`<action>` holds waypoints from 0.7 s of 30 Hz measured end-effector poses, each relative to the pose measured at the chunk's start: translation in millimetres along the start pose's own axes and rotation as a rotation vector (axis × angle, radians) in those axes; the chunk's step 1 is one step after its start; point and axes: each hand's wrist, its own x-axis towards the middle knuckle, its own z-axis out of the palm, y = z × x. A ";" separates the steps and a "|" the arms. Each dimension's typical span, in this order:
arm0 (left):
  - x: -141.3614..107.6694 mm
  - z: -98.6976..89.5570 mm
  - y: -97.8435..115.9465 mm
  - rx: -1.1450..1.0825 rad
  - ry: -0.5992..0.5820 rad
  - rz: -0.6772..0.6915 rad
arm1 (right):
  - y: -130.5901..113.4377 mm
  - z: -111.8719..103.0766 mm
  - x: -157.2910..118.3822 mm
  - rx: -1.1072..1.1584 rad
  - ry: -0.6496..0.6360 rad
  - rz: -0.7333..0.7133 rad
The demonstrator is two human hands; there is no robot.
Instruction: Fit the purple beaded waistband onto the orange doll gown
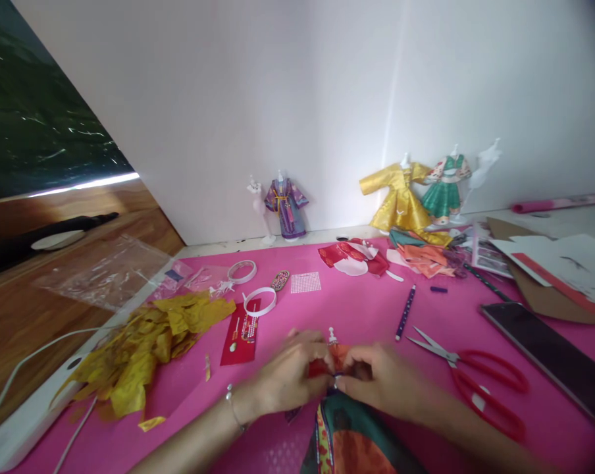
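Reach room and obstructions over the pink mat (349, 309).
Forward of my left hand (297, 370) and right hand (371, 378), a strip of mat runs between the red envelope (234, 343) and purple dotted pen (405, 313), up to the gem-sticker sheet (306, 282). Left: white tape rolls (274, 303) and crumpled yellow fabric (172, 322) obstruct a low sweep. Right: open red-handled scissors (452, 357), then the smartphone (549, 355). Far side: red-and-white fabric pieces (354, 257), then the white wall (302, 99). Nearside: the green-and-orange doll dress (364, 431) fills the gap between my forearms.
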 end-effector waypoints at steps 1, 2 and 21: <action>0.1 0.3 -1.2 -0.012 -0.012 -0.009 | 0.7 0.9 0.6 -0.020 -0.011 0.014; 0.2 0.4 -2.2 -0.020 -0.026 -0.014 | 1.5 2.1 1.2 -0.032 -0.018 0.025; -5.8 10.4 -16.2 -0.036 -0.014 0.107 | 13.7 25.0 -0.8 -0.127 0.111 -0.268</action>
